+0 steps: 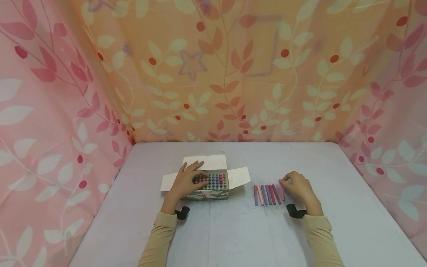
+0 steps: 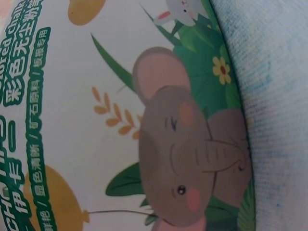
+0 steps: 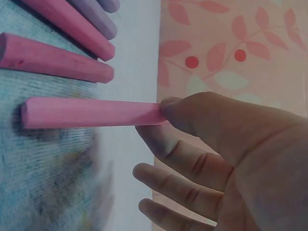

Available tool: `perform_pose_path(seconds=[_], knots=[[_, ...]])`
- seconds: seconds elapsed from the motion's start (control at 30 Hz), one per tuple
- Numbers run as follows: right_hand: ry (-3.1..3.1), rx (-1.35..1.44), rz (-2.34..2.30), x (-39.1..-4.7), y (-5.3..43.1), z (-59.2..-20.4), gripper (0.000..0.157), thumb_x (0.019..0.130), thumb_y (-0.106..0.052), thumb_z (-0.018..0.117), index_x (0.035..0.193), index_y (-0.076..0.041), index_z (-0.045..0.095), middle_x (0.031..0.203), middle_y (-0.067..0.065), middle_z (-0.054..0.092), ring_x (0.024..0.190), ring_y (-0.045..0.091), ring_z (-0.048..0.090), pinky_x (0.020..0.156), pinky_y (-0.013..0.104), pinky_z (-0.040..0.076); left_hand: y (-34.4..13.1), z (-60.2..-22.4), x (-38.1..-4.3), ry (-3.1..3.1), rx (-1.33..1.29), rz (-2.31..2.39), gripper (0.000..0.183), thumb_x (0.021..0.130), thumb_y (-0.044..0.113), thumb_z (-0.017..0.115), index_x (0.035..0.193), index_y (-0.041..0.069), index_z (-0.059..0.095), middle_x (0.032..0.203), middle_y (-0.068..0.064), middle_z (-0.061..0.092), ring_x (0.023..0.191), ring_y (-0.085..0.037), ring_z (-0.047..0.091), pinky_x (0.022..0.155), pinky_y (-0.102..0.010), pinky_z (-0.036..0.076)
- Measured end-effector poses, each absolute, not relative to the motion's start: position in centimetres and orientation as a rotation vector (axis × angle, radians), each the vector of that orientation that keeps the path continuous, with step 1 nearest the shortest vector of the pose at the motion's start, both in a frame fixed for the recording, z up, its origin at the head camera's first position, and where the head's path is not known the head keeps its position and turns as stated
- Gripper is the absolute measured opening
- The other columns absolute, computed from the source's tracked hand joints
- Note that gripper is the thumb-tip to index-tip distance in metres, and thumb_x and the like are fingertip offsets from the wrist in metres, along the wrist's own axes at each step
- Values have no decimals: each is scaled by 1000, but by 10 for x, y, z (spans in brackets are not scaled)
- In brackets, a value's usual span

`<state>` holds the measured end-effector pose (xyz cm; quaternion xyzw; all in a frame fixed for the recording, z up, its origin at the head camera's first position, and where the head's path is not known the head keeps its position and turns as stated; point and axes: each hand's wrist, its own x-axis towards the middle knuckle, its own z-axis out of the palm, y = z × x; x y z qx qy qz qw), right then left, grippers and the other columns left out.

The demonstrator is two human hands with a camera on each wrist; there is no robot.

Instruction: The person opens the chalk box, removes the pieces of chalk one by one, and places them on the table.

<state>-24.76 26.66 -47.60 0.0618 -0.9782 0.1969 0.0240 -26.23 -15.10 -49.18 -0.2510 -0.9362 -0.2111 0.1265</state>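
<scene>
Two hands and lots of chalk

We see the left hand (image 1: 182, 182) over the open box (image 1: 213, 195). Its fingers are spread, with a gap between thumb and first finger, and we can't tell if they touch anything. Just right of them, chalk ends (image 1: 213, 181) sit in rows, and a bright pink chalk (image 1: 221, 178) pokes up higher. Next comes a white flap (image 1: 239, 177). Farther right, on the surface (image 1: 233, 233), pink and purple sticks (image 1: 266, 194) lie in a row just left of the right hand (image 1: 299, 188). It pinches a pink stick (image 3: 89, 113) by one end; the rest points away from its fingers.
</scene>
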Motion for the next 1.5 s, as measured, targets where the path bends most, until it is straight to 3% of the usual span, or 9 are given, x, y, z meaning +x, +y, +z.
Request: perform_pose_path(seconds=[0.43,0.83,1.0,1.27,1.5], knots=[[-3068,146,541,-249,264,-489,30,79,-38,60,74,-9,66,103,22,56,89,40,53,65,54,46,-150,-492,-263,-2699,-747,-611,25,74,50,62,92,33,64,135,-1,40,129,-19,29,109,-48,9],[-3056,145,471,-249,261,-492,25,76,-35,65,68,-12,62,100,19,53,80,36,53,51,45,45,-151,-491,-262,-2705,-743,-619,24,74,49,62,93,33,63,136,0,39,129,-19,28,110,-48,8],[-3054,141,463,-249,259,-489,25,77,-36,64,70,-12,64,101,21,54,83,39,53,54,48,46,-151,-491,-262,-2701,-747,-614,25,75,49,62,93,32,64,136,-1,39,128,-20,29,109,-48,8],[-2980,182,554,-247,258,-481,24,81,-32,60,87,-10,65,105,23,55,93,43,51,66,56,45,-151,-491,-262,-2721,-739,-604,26,75,51,60,94,33,64,136,0,38,129,-19,27,110,-48,8],[-2879,269,669,-247,248,-476,20,81,-29,60,88,-10,65,108,21,55,98,42,50,77,57,42,-151,-490,-261,-2705,-747,-618,25,75,49,62,94,31,64,136,-1,39,129,-21,29,109,-49,9]])
